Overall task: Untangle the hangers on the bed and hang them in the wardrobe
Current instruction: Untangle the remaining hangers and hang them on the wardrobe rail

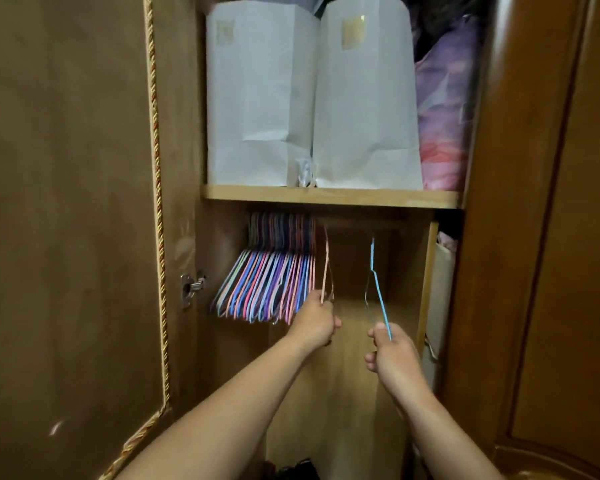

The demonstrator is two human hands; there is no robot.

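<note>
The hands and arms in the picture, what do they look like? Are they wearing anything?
The left hand and right hand are bare: no gloves, rings, watch or bracelets visible. Both forearms are bare too, with no sleeves in view.

The head camera is looking forward and slightly down, sitting close to the open wardrobe (326, 358), facing straight into its shelf (329, 197) edge.
</note>
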